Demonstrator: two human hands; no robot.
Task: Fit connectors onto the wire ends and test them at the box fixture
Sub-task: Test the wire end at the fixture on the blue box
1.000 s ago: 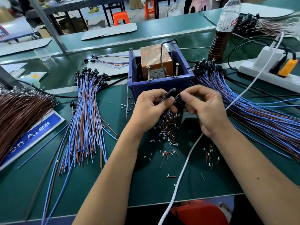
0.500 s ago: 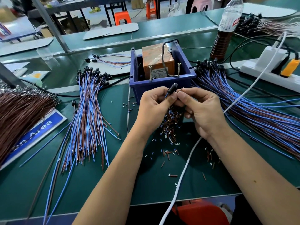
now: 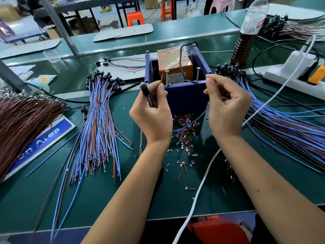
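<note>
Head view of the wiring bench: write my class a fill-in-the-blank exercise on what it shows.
1. The left hand holds a black ____ with a blue wire.
2. The box fixture is coloured ____.
3. Two upright ____ stand at the fixture's front edge.
4. The white cable passes under the ____ forearm.

Missing words: connector; blue; screws; right

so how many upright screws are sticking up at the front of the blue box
2: left screw beside the left hand, right screw near the right hand, both on the blue box front edge.
</note>
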